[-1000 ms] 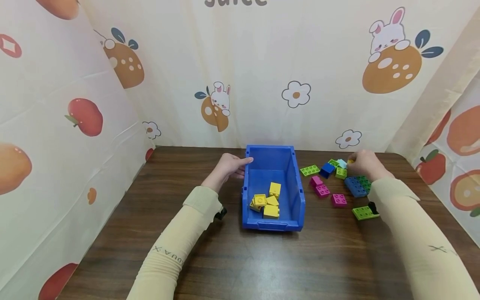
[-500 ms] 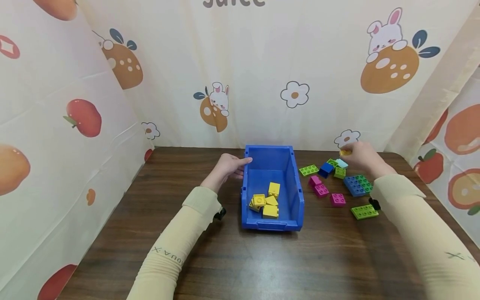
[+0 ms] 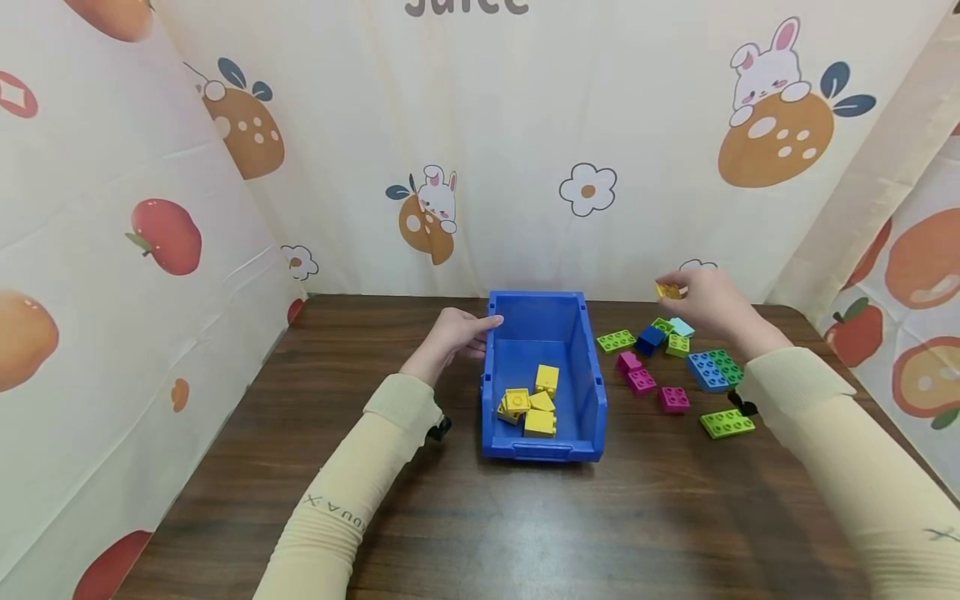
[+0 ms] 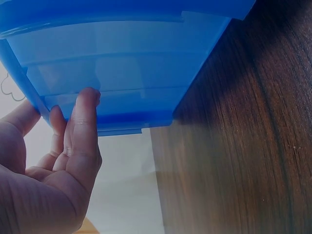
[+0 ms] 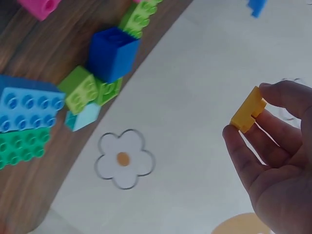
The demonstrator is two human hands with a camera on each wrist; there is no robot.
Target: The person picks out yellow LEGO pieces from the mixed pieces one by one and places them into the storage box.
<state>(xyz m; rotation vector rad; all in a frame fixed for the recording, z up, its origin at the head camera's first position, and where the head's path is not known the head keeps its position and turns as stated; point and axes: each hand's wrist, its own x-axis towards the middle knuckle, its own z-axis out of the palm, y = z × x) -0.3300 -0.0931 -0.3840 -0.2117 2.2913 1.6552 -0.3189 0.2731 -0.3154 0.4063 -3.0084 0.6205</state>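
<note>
A blue plastic bin (image 3: pixel 537 358) stands mid-table with several yellow toy bricks (image 3: pixel 540 423) in its near half. My left hand (image 3: pixel 455 331) grips the bin's left wall near the back, thumb over the rim; in the left wrist view its fingers (image 4: pixel 87 112) touch the outer side. Raised above the table's back right, my right hand (image 3: pixel 716 304) pinches a yellow toy brick (image 5: pixel 249 110) between thumb and fingertips. Below that hand lie a dark blue brick (image 3: pixel 650 339), lime bricks (image 3: pixel 678 345) and a pale turquoise brick (image 3: pixel 682 327).
Pink bricks (image 3: pixel 641 381) lie right of the bin. Farther right are a blue brick (image 3: pixel 707 372), a green brick (image 3: pixel 725 367) and a lime eight-stud brick (image 3: pixel 727 423). Another lime brick (image 3: pixel 617 341) lies beside the bin. A printed curtain (image 3: pixel 510 225) hangs behind the table.
My right hand has risen from beside the loose bricks and moved a little left, carrying the yellow toy brick. My left hand and the bin have stayed put.
</note>
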